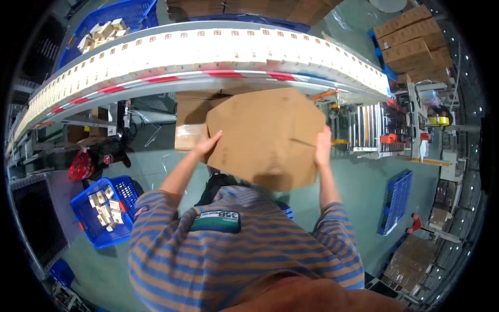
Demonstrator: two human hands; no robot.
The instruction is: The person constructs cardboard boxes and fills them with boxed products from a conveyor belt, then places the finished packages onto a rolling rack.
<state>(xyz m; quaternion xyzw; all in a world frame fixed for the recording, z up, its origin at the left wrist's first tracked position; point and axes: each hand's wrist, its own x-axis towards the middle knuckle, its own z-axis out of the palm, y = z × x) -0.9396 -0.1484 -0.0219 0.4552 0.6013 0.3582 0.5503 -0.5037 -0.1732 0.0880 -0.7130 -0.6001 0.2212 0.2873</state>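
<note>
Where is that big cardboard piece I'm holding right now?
In the head view, the cardboard piece is near the middle, held between your left hand and right hand, just below the red-and-white strip.

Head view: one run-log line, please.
left hand: holds brown angular cardboard piece, left edge; right hand: its right edge; white rectangular boxes: lined up beyond

I've got a smooth grey-green floor (pixel 358 192) on both sides. Long pale metal line frame (pixel 171 89) with a red-and-white striped edge (pixel 156 79) crosses the top of my view. Right: silver roller conveyor (pixel 370 125), slatted blue plastic pallet (pixel 397 202) on the floor, stacked brown cardboard cartons (pixel 410 44) farther back. Left: dark rectangular panel (pixel 39 221), blue plastic basket (pixel 99 237) on the floor. I see small white lights (pixel 467 140) dotting the dark right rim.
</note>
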